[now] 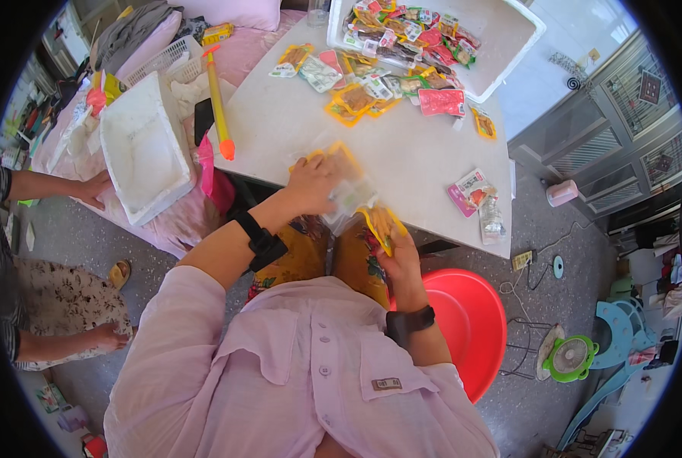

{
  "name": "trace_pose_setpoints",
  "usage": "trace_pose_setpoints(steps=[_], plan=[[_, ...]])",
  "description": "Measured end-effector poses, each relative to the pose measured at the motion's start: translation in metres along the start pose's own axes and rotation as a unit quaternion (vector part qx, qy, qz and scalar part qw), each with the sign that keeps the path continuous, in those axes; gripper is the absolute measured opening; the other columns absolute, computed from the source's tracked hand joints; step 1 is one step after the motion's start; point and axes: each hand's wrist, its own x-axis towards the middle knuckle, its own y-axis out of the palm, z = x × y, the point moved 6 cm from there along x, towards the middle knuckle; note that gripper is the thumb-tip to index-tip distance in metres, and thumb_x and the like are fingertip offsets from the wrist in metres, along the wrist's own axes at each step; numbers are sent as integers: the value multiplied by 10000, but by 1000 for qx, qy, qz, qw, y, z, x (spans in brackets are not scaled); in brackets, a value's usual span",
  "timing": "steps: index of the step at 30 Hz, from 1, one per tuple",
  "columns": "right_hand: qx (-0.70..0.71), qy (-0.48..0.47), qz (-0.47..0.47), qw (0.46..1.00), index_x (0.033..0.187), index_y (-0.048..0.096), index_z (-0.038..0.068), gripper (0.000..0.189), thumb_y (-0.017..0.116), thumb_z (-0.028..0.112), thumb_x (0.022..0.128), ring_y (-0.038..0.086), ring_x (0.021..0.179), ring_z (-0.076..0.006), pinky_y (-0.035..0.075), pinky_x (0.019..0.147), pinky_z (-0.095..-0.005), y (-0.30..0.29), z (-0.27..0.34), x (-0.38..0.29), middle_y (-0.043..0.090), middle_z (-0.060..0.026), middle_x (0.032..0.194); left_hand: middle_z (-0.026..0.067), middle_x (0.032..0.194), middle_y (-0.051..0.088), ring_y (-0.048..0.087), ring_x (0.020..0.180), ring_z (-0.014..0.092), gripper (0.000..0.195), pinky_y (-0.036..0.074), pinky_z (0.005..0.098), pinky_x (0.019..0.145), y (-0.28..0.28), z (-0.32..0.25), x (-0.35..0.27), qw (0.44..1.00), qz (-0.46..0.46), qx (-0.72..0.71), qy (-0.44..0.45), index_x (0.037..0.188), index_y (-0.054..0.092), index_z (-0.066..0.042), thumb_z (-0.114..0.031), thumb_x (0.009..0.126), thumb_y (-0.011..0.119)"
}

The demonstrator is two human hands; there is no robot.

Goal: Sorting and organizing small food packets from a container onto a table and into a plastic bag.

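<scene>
My right hand (pixel 401 252) grips a yellow-edged snack packet (pixel 382 224) just off the near edge of the white table (pixel 261 123). My left hand (pixel 312 184) is over the table edge, blurred, its fingers lying across a clear plastic bag (pixel 349 200) and a yellow-edged packet (pixel 341 153). Whether those fingers grip the bag is hidden by the hand and blur. Farther back lies a loose pile of snack packets (pixel 355 98), yellow, red and green. Behind it, a white foam box (pixel 504 54), tilted towards me, holds many more packets.
A pink-and-white packet (pixel 470 192) and a silvery packet (pixel 491 220) lie at the table's right. A red plastic basin (pixel 470 332) stands below. Left are a yellow tube with orange ends (pixel 218 106), an empty foam box (pixel 146 149) and another person's hand (pixel 93 189).
</scene>
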Motion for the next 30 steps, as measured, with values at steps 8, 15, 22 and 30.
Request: trace_pose_setpoints(steps=[8,15,22,30], plan=[[-546,-271,-99,787,922,475,1,176,442,43,755,503,717,-127,411,647,-229,12,47,-21,529,-61,832,135,1171,345,269,1114,310,618,221,432,883,2,5,-2,997,18,-71,-22,1112,399,-119,-372,576,576],[-351,-190,-49,915,884,485,-14,149,458,19,742,489,732,-101,401,660,-213,-7,49,-16,523,-49,825,127,1102,388,291,1079,326,467,215,452,882,-13,-32,-11,984,-130,-119,24,1060,451,-122,-260,625,552],[-251,-137,-34,958,895,478,5,136,442,4,764,513,715,-105,430,647,-226,-6,83,-36,531,-55,835,105,1014,430,417,946,238,412,357,331,759,-16,-64,-29,915,-173,-355,79,1050,436,-69,-159,668,559],[-214,-99,41,971,919,470,12,146,439,4,776,516,717,-103,438,651,-229,5,82,-44,531,-52,841,32,931,512,500,758,92,362,423,240,619,23,-83,-24,462,202,-855,-118,1087,389,-49,-132,754,504]])
